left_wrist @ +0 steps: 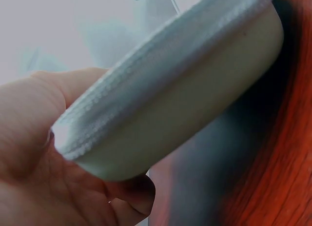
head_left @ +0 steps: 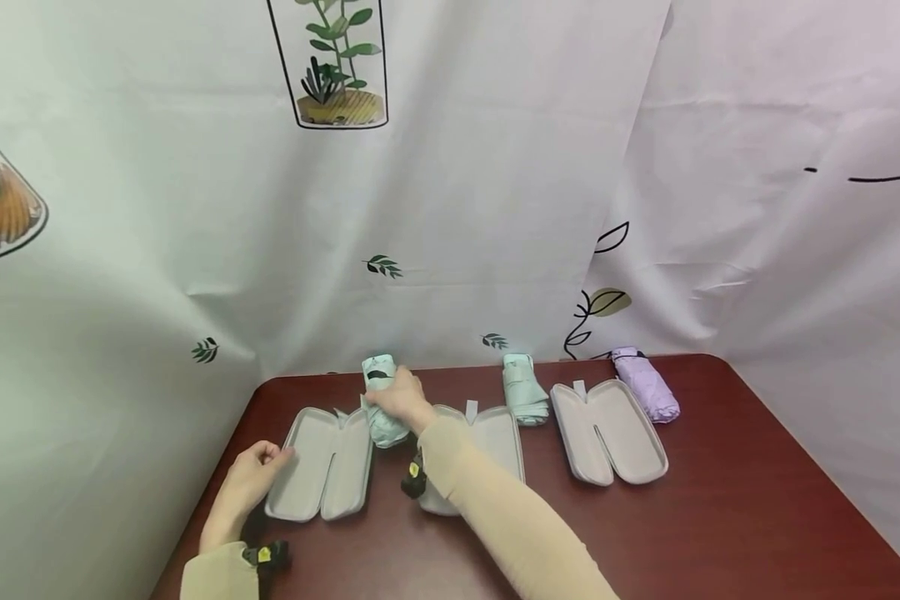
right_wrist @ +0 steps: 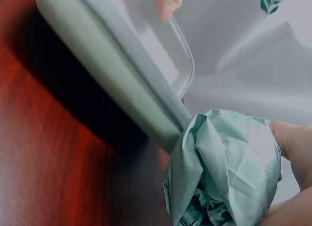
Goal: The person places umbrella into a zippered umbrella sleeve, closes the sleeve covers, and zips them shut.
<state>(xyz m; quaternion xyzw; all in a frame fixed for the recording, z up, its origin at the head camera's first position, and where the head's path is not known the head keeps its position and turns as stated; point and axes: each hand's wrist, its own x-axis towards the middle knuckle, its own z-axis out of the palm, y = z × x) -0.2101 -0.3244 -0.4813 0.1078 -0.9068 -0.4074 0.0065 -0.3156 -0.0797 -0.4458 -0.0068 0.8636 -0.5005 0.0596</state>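
- Our right hand (head_left: 397, 400) was clamped round a folded mint umbrella (head_left: 382, 400), fingers and thumb curled about its bundled fabric; the right wrist view showed the crumpled end (right_wrist: 224, 167) in the grip.
- Our left hand (head_left: 251, 479) held the outer left edge of the open grey case (head_left: 322, 462), fingers curled over the rim; the left wrist view showed the case edge (left_wrist: 170, 104) resting on the thumb side of that hand.
- The umbrella lay just beside the case's right half, touching its far right corner, to the right of the left hand.
- The umbrella's long axis ran away from us toward the curtain (head_left: 495, 208), roughly parallel to the case's length.
- The right hand was the nearer one to the umbrella; the left steadied the case on the bench (head_left: 757, 517).
- Two more open cases (head_left: 607, 433), a second mint umbrella (head_left: 525, 392) and a lilac umbrella (head_left: 648, 387) lay further right.
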